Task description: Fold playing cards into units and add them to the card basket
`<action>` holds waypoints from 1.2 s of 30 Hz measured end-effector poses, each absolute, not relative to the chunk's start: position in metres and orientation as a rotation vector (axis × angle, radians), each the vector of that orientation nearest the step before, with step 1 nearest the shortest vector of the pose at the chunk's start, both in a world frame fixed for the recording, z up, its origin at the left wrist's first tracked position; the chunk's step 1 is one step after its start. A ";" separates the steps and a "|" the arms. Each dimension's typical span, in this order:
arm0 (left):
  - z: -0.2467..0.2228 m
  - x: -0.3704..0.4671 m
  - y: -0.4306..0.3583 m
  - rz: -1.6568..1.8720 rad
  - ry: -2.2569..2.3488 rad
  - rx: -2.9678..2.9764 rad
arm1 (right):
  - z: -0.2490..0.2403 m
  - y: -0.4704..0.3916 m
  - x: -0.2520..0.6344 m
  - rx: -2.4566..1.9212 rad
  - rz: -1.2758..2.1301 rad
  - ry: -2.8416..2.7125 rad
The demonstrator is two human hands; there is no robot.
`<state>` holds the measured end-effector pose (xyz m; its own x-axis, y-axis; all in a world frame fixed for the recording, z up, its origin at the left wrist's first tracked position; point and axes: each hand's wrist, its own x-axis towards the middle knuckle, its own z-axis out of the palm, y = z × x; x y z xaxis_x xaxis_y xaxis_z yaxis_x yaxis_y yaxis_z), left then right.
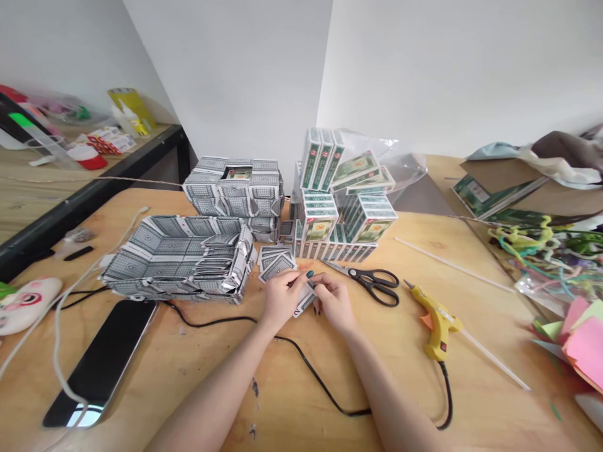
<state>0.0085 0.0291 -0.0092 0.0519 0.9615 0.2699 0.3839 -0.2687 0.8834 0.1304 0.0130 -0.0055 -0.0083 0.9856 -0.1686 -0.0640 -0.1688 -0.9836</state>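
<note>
Both hands meet over the middle of the table around one playing card, whose numbered corner points down toward me. My left hand grips the card's upper left part between thumb and fingers. On its right side my right hand pinches the same card, partly covering it. Just behind my left hand lies a loose pile of grey-backed cards. An open box built from folded cards stands to the left, with cards stacked in its right end. Behind it is another card-built block.
Packed card boxes rise behind my hands. Black scissors, a yellow glue gun with its cable, and a glue stick lie right. A phone and white cable lie left. A black cable crosses below my hands.
</note>
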 end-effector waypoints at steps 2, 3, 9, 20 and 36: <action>-0.010 0.009 0.031 1.177 1.368 1.625 | -0.005 0.014 0.132 -1.256 1.399 -1.094; -0.010 0.009 0.032 1.169 1.376 1.585 | -0.005 0.014 0.133 -1.249 1.414 -1.104; -0.009 0.003 0.039 1.227 1.412 1.391 | -0.005 0.013 0.136 -1.172 1.393 -1.078; 0.000 0.003 0.032 1.363 1.316 1.743 | -0.008 0.009 0.130 -1.243 1.103 -1.055; -0.002 0.002 0.024 1.406 1.245 2.017 | -0.012 0.000 0.134 -1.385 0.546 -1.303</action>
<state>0.0021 0.0243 -0.0021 0.1058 0.8289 0.5493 0.4450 -0.5334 0.7193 0.1340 0.0001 -0.0120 0.2882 0.8971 0.3349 0.3908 0.2091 -0.8964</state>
